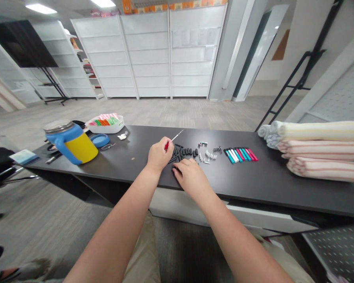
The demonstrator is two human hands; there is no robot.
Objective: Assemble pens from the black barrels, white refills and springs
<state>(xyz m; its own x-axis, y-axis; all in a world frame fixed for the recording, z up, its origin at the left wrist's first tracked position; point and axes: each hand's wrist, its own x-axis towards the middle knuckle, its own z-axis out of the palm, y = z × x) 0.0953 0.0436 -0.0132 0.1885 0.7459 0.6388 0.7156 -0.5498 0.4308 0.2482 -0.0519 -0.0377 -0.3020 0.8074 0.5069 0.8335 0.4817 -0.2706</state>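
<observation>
My left hand (160, 154) is closed around a small red piece (166, 146), from which a thin pale rod (177, 135) points up and to the right. Close beside it, my right hand (191, 173) is low over the tabletop, its thumb and fingers pinched at a small dark piece (175, 166), mostly hidden. Several short black tube-like parts (188, 151) lie loosely just beyond both hands. To their right are small white parts (211, 155), small metallic parts (217, 149) and a row of slim teal, white and red tubes with black ends (240, 155).
The dark table (271, 177) holds a blue and yellow jug (76, 143), a blue lid (100, 140), a white basket of colourful packets (106, 125) and crumpled white tissue (122, 136) on the left. Rolled striped cloths (324, 149) are stacked at right.
</observation>
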